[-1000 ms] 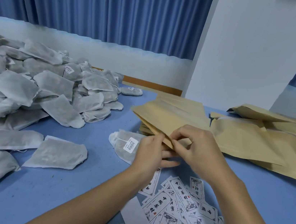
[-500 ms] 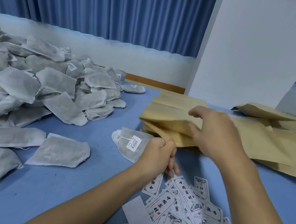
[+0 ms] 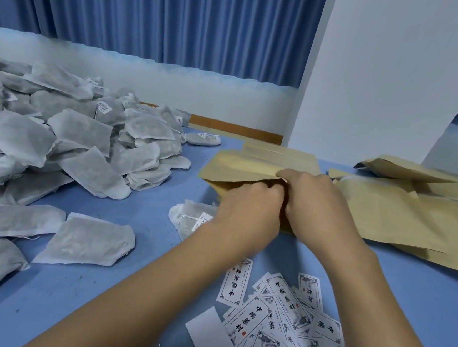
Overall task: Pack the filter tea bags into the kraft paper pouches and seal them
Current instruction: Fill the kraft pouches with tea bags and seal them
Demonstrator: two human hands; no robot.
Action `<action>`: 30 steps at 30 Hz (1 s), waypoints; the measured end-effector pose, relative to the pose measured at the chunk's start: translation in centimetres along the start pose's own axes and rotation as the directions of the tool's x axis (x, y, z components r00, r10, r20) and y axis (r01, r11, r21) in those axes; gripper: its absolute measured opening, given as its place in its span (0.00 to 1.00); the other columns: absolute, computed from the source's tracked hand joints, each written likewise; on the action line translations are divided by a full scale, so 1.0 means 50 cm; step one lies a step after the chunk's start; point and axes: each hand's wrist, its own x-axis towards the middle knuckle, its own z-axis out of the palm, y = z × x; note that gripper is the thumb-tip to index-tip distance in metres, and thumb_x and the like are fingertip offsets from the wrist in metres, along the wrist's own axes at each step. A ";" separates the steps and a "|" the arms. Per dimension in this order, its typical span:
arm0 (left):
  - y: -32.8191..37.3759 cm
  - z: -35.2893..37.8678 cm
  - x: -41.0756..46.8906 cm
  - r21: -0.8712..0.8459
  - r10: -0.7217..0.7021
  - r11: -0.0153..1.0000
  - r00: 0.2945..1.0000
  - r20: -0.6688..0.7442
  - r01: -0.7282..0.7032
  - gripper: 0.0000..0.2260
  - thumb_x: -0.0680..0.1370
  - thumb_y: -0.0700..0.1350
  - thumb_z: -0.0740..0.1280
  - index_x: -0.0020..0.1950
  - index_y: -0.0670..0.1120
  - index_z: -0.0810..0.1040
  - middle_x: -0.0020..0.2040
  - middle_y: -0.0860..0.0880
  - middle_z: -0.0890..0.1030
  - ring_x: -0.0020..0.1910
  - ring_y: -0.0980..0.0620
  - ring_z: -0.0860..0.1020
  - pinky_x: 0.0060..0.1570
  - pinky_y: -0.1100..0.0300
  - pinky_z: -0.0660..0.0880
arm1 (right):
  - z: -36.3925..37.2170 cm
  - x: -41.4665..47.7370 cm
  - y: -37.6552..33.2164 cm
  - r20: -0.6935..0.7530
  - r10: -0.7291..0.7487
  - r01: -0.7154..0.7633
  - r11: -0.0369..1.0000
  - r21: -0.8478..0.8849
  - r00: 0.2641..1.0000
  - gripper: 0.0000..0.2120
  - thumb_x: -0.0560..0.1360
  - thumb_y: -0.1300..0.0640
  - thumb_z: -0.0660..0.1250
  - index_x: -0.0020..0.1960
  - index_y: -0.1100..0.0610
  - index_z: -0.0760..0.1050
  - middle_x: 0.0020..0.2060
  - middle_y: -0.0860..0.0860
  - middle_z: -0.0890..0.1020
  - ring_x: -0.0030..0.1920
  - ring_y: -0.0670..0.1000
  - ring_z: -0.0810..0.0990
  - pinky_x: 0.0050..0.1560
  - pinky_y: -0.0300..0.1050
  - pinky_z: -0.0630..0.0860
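Table [image 3: 121,319]: blue. Tea bags [image 3: 51,144]: heap, L side. Pouches [image 3: 406,214]: loose pile, R. Labels [image 3: 274,325]: scattered, near edge. Pouch [image 3: 246,167]: ctr, mouth edge pinched by L hand [image 3: 248,213] & R hand [image 3: 319,205], fingers curled. Tea bag [image 3: 187,217]: flat, beside L wrist.

Soft, even indoor light, fairly bright, without glare. Faint diffuse shadows lie on the tabletop [image 3: 64,306] under the forearms and beside the tea bag heap [image 3: 51,144] at 9 o'clock. The left hand [image 3: 249,211], right hand [image 3: 316,205] and the kraft paper pouch [image 3: 240,166] they grip look slightly smeared. The curtain [image 3: 156,9] folds lean outward at 11 o'clock.
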 end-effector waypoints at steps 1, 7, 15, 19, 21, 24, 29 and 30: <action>-0.003 -0.003 0.027 -0.017 -0.022 1.000 0.992 0.120 0.024 0.03 0.79 0.42 0.63 0.52 0.48 0.72 0.46 0.46 0.78 0.45 0.42 0.76 0.38 0.53 0.66 | -0.004 0.002 0.001 -0.021 -0.002 0.002 1.000 0.024 1.000 0.20 0.69 0.66 0.59 0.56 0.51 0.76 0.45 0.58 0.82 0.45 0.63 0.78 0.42 0.53 0.77; -0.025 0.029 0.166 -0.119 0.129 0.988 0.938 0.323 -0.094 0.16 0.85 0.44 0.54 0.73 0.44 0.68 0.72 0.42 0.70 0.73 0.44 0.68 0.70 0.55 0.61 | -0.021 -0.004 -0.015 -0.351 0.120 -0.040 0.973 0.226 0.929 0.22 0.75 0.66 0.59 0.64 0.48 0.77 0.43 0.60 0.84 0.44 0.66 0.79 0.42 0.53 0.73; 0.022 0.039 0.126 -0.288 0.188 0.952 0.941 0.280 -0.104 0.03 0.77 0.42 0.65 0.45 0.48 0.72 0.48 0.46 0.80 0.53 0.42 0.79 0.48 0.54 0.72 | 0.002 0.000 0.017 -0.271 0.208 -0.163 0.970 0.182 0.940 0.30 0.72 0.66 0.58 0.68 0.43 0.73 0.46 0.59 0.83 0.46 0.63 0.78 0.40 0.47 0.65; 0.029 0.031 0.011 -0.217 0.195 0.959 0.980 0.047 -0.181 0.07 0.78 0.43 0.62 0.40 0.46 0.70 0.41 0.41 0.80 0.42 0.36 0.79 0.36 0.52 0.68 | 0.001 0.004 0.038 -0.246 0.265 -0.215 0.954 0.210 0.932 0.31 0.68 0.67 0.58 0.66 0.43 0.75 0.47 0.58 0.84 0.47 0.63 0.78 0.41 0.49 0.69; 0.013 0.040 -0.053 -0.194 0.378 0.900 0.920 -0.104 -0.391 0.05 0.80 0.42 0.63 0.50 0.42 0.77 0.46 0.42 0.81 0.46 0.38 0.78 0.44 0.48 0.74 | -0.001 0.006 0.049 -0.238 0.281 -0.247 0.955 0.164 0.930 0.32 0.68 0.67 0.58 0.67 0.43 0.75 0.48 0.59 0.83 0.48 0.64 0.78 0.43 0.50 0.71; -0.017 0.065 -0.110 -0.136 0.582 0.789 0.800 -0.143 -0.599 0.15 0.81 0.47 0.66 0.64 0.41 0.79 0.61 0.40 0.78 0.62 0.41 0.76 0.66 0.48 0.70 | -0.002 0.010 0.049 -0.204 0.292 -0.275 0.955 0.108 0.934 0.31 0.70 0.69 0.57 0.66 0.45 0.75 0.46 0.59 0.82 0.47 0.63 0.76 0.42 0.49 0.70; -0.024 0.068 -0.140 -0.297 0.676 0.692 0.735 -0.053 -0.658 0.24 0.78 0.61 0.69 0.65 0.44 0.80 0.75 0.42 0.68 0.79 0.45 0.59 0.77 0.49 0.58 | -0.005 -0.003 0.028 -0.152 0.270 -0.279 0.959 -0.045 0.951 0.26 0.72 0.70 0.57 0.63 0.48 0.75 0.35 0.55 0.74 0.38 0.58 0.67 0.38 0.47 0.65; -0.020 0.071 -0.145 -0.329 0.693 0.679 0.721 -0.009 -0.656 0.25 0.78 0.60 0.69 0.66 0.44 0.79 0.74 0.44 0.70 0.77 0.46 0.63 0.76 0.51 0.60 | -0.004 -0.005 0.026 -0.132 0.270 -0.280 0.958 -0.063 0.954 0.26 0.72 0.70 0.57 0.63 0.48 0.75 0.33 0.53 0.70 0.37 0.59 0.67 0.38 0.47 0.64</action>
